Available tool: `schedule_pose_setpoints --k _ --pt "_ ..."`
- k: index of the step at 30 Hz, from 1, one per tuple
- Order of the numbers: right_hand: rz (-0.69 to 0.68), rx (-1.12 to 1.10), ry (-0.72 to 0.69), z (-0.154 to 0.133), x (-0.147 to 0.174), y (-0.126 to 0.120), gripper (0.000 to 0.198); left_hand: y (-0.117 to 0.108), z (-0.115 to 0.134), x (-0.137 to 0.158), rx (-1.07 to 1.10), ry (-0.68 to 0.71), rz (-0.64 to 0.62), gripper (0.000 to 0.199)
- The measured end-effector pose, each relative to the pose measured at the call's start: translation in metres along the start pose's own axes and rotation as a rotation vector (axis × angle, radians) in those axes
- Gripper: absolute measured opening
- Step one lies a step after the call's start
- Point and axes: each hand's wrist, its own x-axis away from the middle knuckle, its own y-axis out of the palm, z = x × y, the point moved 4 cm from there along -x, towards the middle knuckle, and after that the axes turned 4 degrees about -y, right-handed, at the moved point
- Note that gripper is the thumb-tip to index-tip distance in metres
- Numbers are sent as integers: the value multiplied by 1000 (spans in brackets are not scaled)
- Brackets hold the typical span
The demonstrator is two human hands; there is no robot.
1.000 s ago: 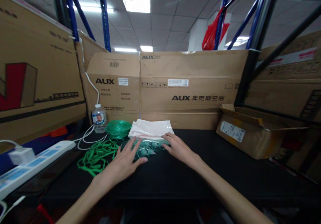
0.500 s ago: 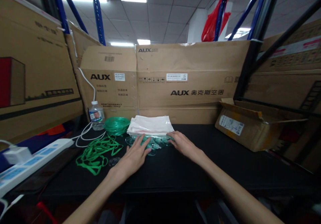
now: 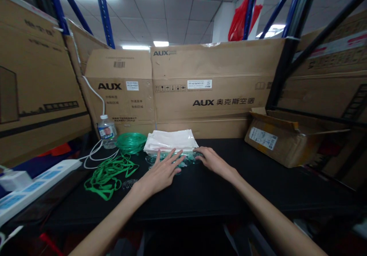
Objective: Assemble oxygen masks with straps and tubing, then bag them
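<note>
Two hands [image 3: 164,174] [image 3: 216,162] at green pieces [image 3: 189,159], open tabletop [image 3: 200,195] rightward to cardboard box [image 3: 282,149]

Left hand [image 3: 161,174] covers much of the clear teal pieces [image 3: 189,159]; we can't tell whether its fingers press or hover. We can't make out how the right hand [image 3: 213,160] meets their other end. Both forearms [image 3: 111,219] leave by the bottom edge. Left edge cuts the power strip [image 3: 37,186], top edge the red bag [image 3: 242,17]. Fine print on the wall label [image 3: 199,84]: too small for us.
</note>
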Motion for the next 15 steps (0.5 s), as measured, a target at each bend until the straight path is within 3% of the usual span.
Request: schedule_pose_setpoints --k 9,15 --pt "2 28 64 -7 9 -17 29 3 -3 -3 38 39 4 52" --pt "25 -37 120 -10 37 -38 23 7 -3 -7 83 51 41 54"
